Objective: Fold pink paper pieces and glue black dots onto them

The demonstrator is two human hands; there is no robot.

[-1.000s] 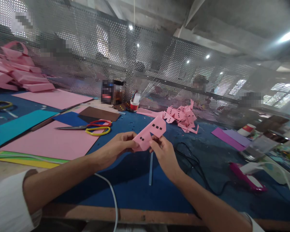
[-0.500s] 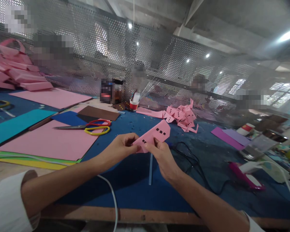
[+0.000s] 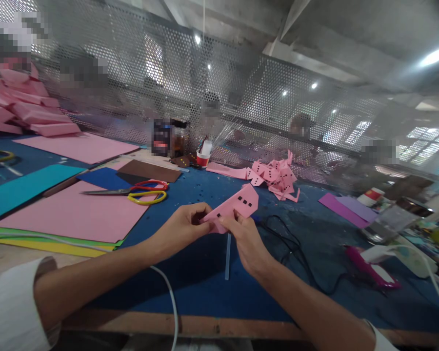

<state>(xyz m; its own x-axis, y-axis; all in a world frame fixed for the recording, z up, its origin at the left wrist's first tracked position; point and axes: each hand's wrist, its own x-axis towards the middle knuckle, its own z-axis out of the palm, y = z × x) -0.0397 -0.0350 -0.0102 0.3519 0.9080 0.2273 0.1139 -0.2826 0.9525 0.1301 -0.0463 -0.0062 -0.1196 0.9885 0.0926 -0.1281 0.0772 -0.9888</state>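
Observation:
Between my hands is a pink paper piece [image 3: 237, 204] with small black squares on it, held above the table. My left hand [image 3: 188, 222] is closed on its lower left end, thumb in front. My right hand [image 3: 247, 239] pinches its lower edge near the middle, and the thumb hides part of the black marks. Just below, a clear glue stick [image 3: 228, 258] points toward the table's front edge; its upper end is hidden behind the hands. Farther back lies a heap of similar pink pieces [image 3: 274, 175] with black squares.
Scissors [image 3: 131, 191] with red and yellow handles lie on pink sheets [image 3: 76, 214] at left. Blue matting [image 3: 190, 292] covers the table. A magenta glue gun [image 3: 371, 268] lies at right near a black cable [image 3: 300, 253]. A paper cup [image 3: 202, 158] stands at the back.
The pink paper piece and both hands have shifted very slightly down. The grip of each hand stays the same, and the things on the table have not moved.

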